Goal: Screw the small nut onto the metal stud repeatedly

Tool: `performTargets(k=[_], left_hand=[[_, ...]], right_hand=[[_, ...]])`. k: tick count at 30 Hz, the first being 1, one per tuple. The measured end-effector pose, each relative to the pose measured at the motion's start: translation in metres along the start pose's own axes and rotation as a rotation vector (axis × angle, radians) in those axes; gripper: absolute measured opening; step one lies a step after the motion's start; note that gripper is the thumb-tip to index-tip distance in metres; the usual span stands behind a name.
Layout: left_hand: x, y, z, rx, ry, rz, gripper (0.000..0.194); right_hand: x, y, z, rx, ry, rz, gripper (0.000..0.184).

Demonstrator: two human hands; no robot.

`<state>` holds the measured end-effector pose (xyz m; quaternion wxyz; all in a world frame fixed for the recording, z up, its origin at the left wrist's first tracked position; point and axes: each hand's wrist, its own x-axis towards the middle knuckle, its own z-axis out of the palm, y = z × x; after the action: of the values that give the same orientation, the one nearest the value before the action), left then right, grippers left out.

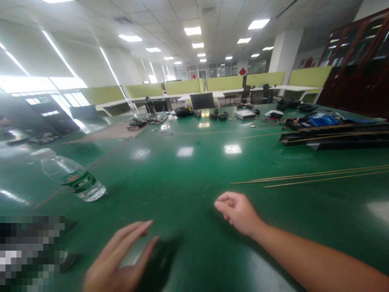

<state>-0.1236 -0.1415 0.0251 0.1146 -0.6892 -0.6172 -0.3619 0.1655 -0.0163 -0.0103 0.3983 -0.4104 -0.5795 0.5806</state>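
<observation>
My left hand (117, 257) hovers low over the green tabletop (182, 186), its thumb and fingers apart with nothing between them. Right of centre, my right hand (238, 213) is closed, thumb pressed to the curled fingers. Anything in that pinch is too small to make out. Just beyond it, several thin brass-coloured rods (306, 178) lie on the table, running off to the right edge. A clear plastic bottle (80, 182) with a green label and white cap stands to the left, looking tilted through the lens.
At right, black channel-like trays (334, 138) carry more thin rods, with a blue item (323, 119) behind. Along the far edge sit a white box (244, 115), small black parts (219, 115) and cables. Brown cardboard (106, 132) lies at far left. Something pixelated fills the lower left corner.
</observation>
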Motion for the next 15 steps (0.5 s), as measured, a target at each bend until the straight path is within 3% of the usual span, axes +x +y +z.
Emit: performTargets(k=[4, 7, 11, 15], left_hand=[[0.033, 0.064, 0.048, -0.115, -0.212, 0.419, 0.046], [0.053, 0.094, 0.071, -0.149, -0.343, 0.543, 0.036], [0.061, 0.104, 0.087, -0.165, -0.39, 0.531, 0.024], [0.054, 0.089, 0.083, -0.17, -0.337, 0.496, 0.022]], right_hand=[[-0.003, 0.001, 0.0, -0.133, -0.079, -0.068, 0.026], [-0.003, 0.002, 0.0, -0.209, -0.13, -0.119, 0.018], [-0.002, 0.001, 0.001, -0.241, -0.11, -0.117, 0.021], [-0.005, -0.001, 0.002, -0.247, -0.142, -0.076, 0.016]])
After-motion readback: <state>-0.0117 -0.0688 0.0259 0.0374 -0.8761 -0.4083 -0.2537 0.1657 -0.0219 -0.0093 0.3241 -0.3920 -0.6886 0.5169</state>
